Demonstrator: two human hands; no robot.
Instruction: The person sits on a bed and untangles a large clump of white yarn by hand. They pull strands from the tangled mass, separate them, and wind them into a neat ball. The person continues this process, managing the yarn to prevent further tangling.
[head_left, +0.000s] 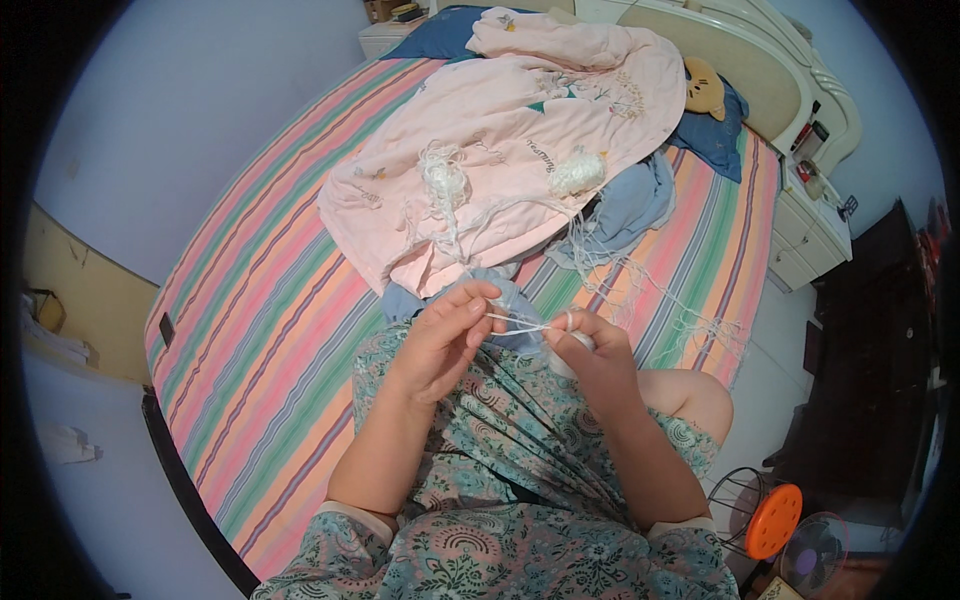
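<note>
A doubled strand of white yarn (516, 324) is stretched between my hands above my lap. My left hand (442, 341) has its thumb and fingers close together, with the strand running to them; part of that grip is hidden. Between thumb and forefinger, my right hand (596, 349) pinches the other end, and a turn of yarn circles one finger. A white yarn bundle (562, 365) shows partly under the right hand. Farther off, a loose white skein (444, 176) and a compact yarn ball (577, 175) rest on a pink blanket (480, 112).
Loose yarn strands (709, 334) trail over the striped bedsheet (300, 322) to the right. Blue cloth (637, 199) lies bunched beside the blanket. A white nightstand (806, 232) stands at right. An orange round stool (774, 521) and a fan (814, 551) are at lower right.
</note>
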